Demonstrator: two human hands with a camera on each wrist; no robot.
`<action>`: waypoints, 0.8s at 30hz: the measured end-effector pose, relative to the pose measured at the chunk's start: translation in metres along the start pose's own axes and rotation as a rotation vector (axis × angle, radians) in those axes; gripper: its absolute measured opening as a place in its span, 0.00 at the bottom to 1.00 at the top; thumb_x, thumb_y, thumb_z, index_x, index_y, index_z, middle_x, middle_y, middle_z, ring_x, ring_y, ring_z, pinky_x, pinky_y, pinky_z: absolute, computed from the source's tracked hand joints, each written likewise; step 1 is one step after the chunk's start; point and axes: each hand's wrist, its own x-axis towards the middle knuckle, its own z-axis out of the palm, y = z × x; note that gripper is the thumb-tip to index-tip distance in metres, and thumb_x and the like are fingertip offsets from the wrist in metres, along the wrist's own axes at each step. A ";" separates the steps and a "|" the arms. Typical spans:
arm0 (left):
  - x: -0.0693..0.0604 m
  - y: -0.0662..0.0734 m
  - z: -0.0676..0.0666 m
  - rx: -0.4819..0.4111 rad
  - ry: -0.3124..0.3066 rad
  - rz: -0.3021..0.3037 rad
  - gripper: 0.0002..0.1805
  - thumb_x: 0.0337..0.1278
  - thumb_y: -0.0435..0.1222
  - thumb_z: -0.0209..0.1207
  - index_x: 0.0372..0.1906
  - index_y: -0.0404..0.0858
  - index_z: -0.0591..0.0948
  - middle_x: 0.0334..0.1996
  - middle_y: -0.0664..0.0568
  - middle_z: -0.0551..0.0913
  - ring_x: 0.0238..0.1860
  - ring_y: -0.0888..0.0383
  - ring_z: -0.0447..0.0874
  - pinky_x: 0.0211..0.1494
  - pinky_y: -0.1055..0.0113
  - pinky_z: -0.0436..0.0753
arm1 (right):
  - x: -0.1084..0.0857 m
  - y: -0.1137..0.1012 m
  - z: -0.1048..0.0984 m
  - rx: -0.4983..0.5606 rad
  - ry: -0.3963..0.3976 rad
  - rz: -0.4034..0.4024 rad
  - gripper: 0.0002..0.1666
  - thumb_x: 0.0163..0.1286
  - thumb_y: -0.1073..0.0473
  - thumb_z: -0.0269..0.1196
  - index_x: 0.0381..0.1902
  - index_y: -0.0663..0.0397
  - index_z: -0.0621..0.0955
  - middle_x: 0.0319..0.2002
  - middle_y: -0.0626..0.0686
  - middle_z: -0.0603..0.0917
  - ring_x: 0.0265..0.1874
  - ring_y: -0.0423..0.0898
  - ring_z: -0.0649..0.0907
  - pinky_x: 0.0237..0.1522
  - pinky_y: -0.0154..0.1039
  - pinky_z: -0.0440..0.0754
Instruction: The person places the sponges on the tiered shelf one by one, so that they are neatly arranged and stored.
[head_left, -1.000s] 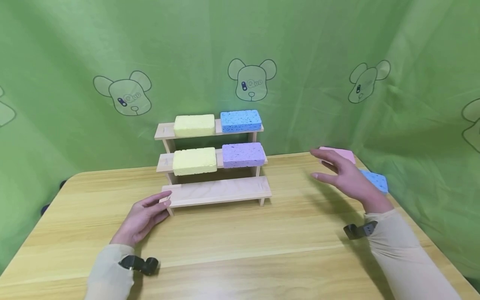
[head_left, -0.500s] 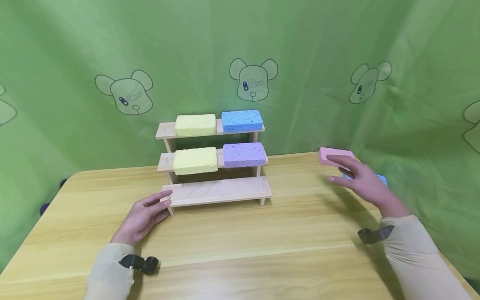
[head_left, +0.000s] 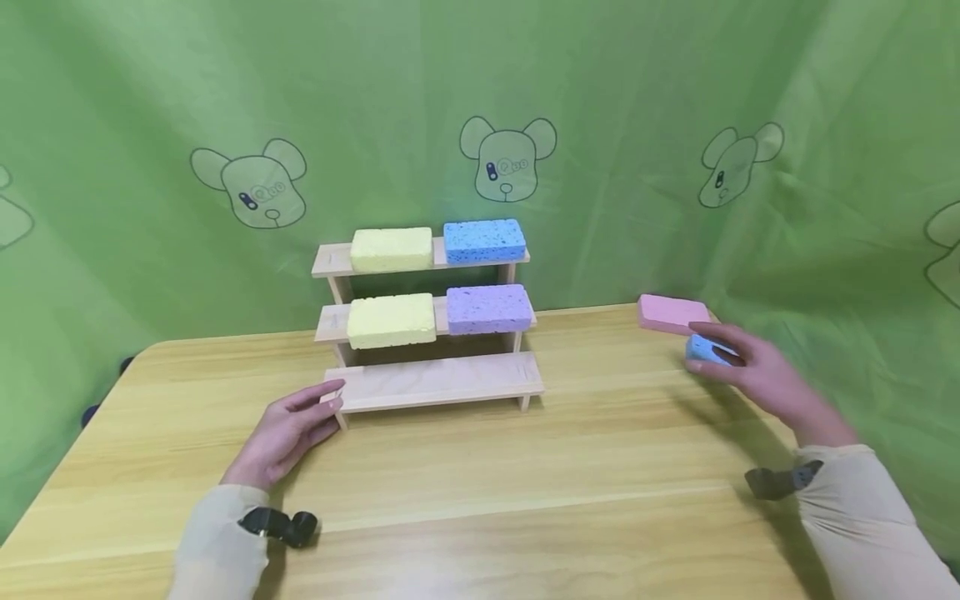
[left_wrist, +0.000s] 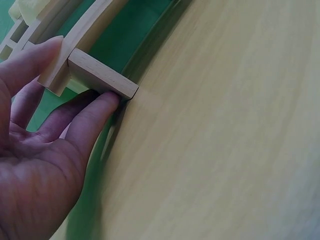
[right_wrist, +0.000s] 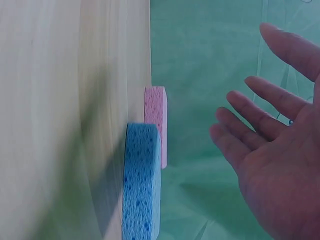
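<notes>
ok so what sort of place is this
Likely a screened-off tabletop workspace: a green curtain printed with cartoon animal heads hangs behind and beside a wood-grain table, where a stepped wooden rack holds sponges.

Pale, matt wooden rack (head_left: 435, 383), matt, pitted blue sponge (head_left: 699, 348) and pink sponge (head_left: 671, 311) right of the rack, smooth, faintly glossy wood-grained counter (head_left: 465, 475) beneath it, creased green cloth (head_left: 615, 183) behind it.

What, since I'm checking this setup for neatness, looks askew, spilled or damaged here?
Nothing looks spilled or damaged. On the middle step of the three-tiered pale wooden rack, the pale yellow rectangular sponge and the purple rectangular sponge look slightly off: both appear to jut past the step's front edge, hiding it beneath them.
</notes>
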 end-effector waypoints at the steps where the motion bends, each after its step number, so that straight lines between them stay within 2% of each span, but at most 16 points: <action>1: 0.000 0.000 0.000 0.002 0.000 -0.001 0.22 0.61 0.27 0.62 0.61 0.35 0.78 0.72 0.39 0.57 0.54 0.55 0.80 0.63 0.60 0.77 | -0.001 0.003 -0.001 0.015 -0.003 0.010 0.40 0.69 0.54 0.66 0.73 0.60 0.64 0.67 0.71 0.64 0.49 0.38 0.74 0.41 0.19 0.76; 3: 0.000 -0.001 0.000 0.008 0.000 -0.001 0.24 0.61 0.27 0.62 0.63 0.33 0.76 0.72 0.39 0.56 0.54 0.55 0.80 0.63 0.60 0.77 | -0.002 0.007 -0.003 0.024 -0.002 0.030 0.40 0.69 0.54 0.65 0.73 0.60 0.63 0.66 0.71 0.66 0.50 0.35 0.74 0.42 0.18 0.75; 5: 0.000 -0.001 -0.001 0.011 -0.003 0.000 0.25 0.61 0.28 0.62 0.64 0.31 0.74 0.73 0.38 0.55 0.55 0.55 0.79 0.63 0.60 0.77 | -0.003 0.012 -0.005 0.023 0.000 0.043 0.40 0.69 0.54 0.65 0.73 0.61 0.63 0.66 0.71 0.66 0.55 0.41 0.75 0.44 0.17 0.74; 8: 0.000 0.000 -0.001 0.010 -0.010 -0.001 0.27 0.61 0.27 0.62 0.66 0.30 0.71 0.73 0.37 0.55 0.55 0.55 0.79 0.63 0.60 0.76 | -0.006 0.019 -0.010 -0.005 0.008 0.056 0.41 0.69 0.52 0.66 0.73 0.60 0.63 0.69 0.70 0.62 0.64 0.59 0.70 0.47 0.14 0.69; 10: 0.001 0.001 -0.001 0.007 -0.010 -0.001 0.28 0.61 0.27 0.62 0.66 0.29 0.71 0.72 0.36 0.56 0.55 0.54 0.79 0.63 0.60 0.76 | -0.007 0.025 -0.013 -0.018 0.010 0.063 0.42 0.69 0.51 0.65 0.74 0.59 0.62 0.71 0.70 0.59 0.66 0.70 0.64 0.49 0.12 0.65; 12: 0.001 0.001 -0.001 0.003 -0.007 -0.003 0.27 0.61 0.27 0.62 0.65 0.29 0.72 0.72 0.36 0.56 0.55 0.54 0.79 0.63 0.60 0.76 | -0.009 0.030 -0.016 -0.036 0.011 0.071 0.44 0.69 0.49 0.65 0.75 0.58 0.60 0.72 0.71 0.56 0.65 0.74 0.61 0.62 0.23 0.66; 14: 0.001 0.002 -0.001 -0.002 -0.004 -0.006 0.27 0.60 0.26 0.62 0.65 0.30 0.73 0.72 0.36 0.57 0.55 0.54 0.80 0.63 0.60 0.77 | -0.011 0.036 -0.018 -0.049 0.011 0.080 0.45 0.69 0.48 0.65 0.75 0.59 0.59 0.72 0.72 0.55 0.65 0.76 0.59 0.71 0.43 0.62; 15: 0.001 0.001 -0.001 -0.003 -0.003 -0.006 0.26 0.60 0.26 0.62 0.64 0.31 0.73 0.72 0.36 0.56 0.55 0.54 0.80 0.63 0.60 0.77 | -0.011 0.038 -0.019 -0.058 0.011 0.086 0.45 0.69 0.48 0.65 0.75 0.59 0.59 0.72 0.72 0.55 0.65 0.76 0.58 0.71 0.54 0.59; 17: 0.001 0.002 0.000 -0.003 -0.001 -0.006 0.26 0.60 0.26 0.62 0.64 0.31 0.74 0.72 0.37 0.56 0.54 0.55 0.80 0.63 0.60 0.77 | -0.011 0.042 -0.021 -0.078 0.014 0.089 0.46 0.69 0.48 0.65 0.75 0.61 0.59 0.71 0.74 0.55 0.65 0.78 0.57 0.65 0.72 0.54; 24: 0.001 0.001 0.000 0.015 0.009 -0.008 0.26 0.61 0.27 0.63 0.64 0.31 0.74 0.71 0.38 0.57 0.54 0.55 0.80 0.63 0.60 0.77 | -0.012 0.055 -0.029 -0.110 -0.002 0.101 0.48 0.67 0.49 0.67 0.74 0.66 0.58 0.68 0.79 0.54 0.63 0.81 0.55 0.58 0.79 0.53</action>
